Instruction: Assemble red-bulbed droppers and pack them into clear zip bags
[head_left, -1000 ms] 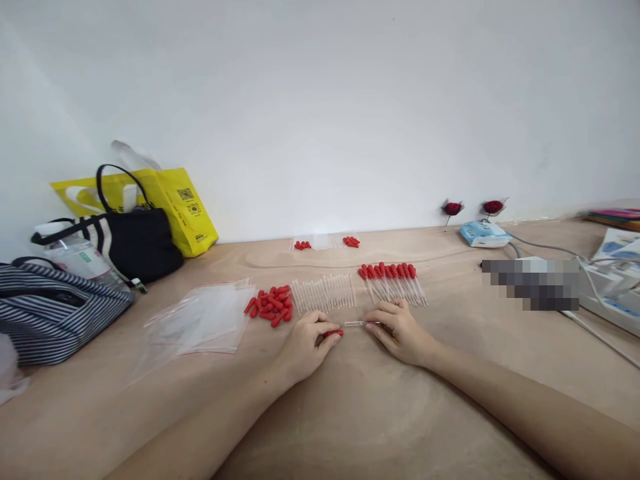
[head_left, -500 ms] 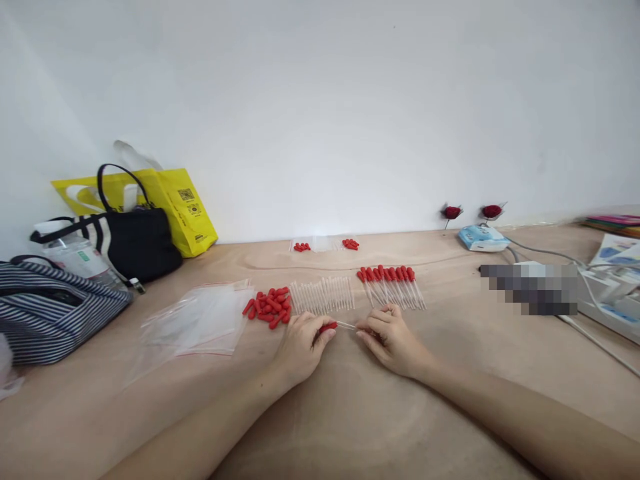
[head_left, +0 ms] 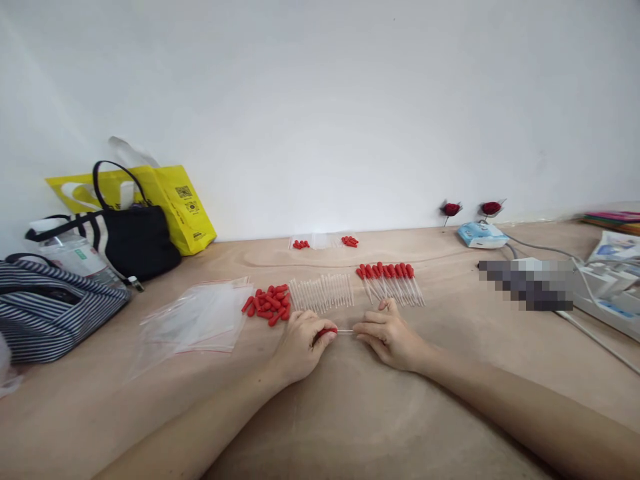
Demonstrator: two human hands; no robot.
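Our left hand rests low on the table. Its grip is closed on a red cap, pinched between thumb and fingertips so that only the cap's right end shows. Our right hand lies just across from it, its grip closed on a clear tube. We see only the short stretch of tube that bridges the small gap between the two hands; it lies level, and its left end meets the cap. Whether the tube sits inside the cap we cannot tell.

Just beyond the left hand lies a loose pile of red caps, and to the right of that a row of bare tubes. Beyond the right hand, close to its knuckles, lies a row of capped droppers, red ends away from us. Flat plastic bags lie well left of the hands, with a black handbag farther back.
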